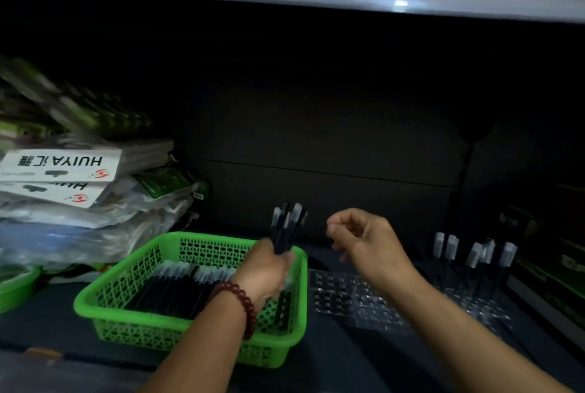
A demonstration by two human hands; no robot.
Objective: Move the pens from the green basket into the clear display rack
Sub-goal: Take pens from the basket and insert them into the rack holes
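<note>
Left hand [267, 269], over the right end of the basket [104, 307], is closed around a bunch [286, 228] of several pens. Bunch is near upright, long axis vertical with a slight lean to the right; pale caps point up, dark barrels run down into the fist. More pens [177, 285] lie flat in the basket, packed side by side, caps toward the far wall. Right hand [364, 240] holds nothing: fingers loosely curled, thumb and forefinger close together but with no pen between them. It hangs just right of the bunch, between it and the rack [357, 297], so it is the nearer hand for a hand-off. Rack lies on the shelf right of the basket, touching or nearly so; a few pens [474, 256] stand upright at its far right, caps up. Judgement: next move is a pinch of one pen from the bunch, carried right and down, kept vertical.
</note>
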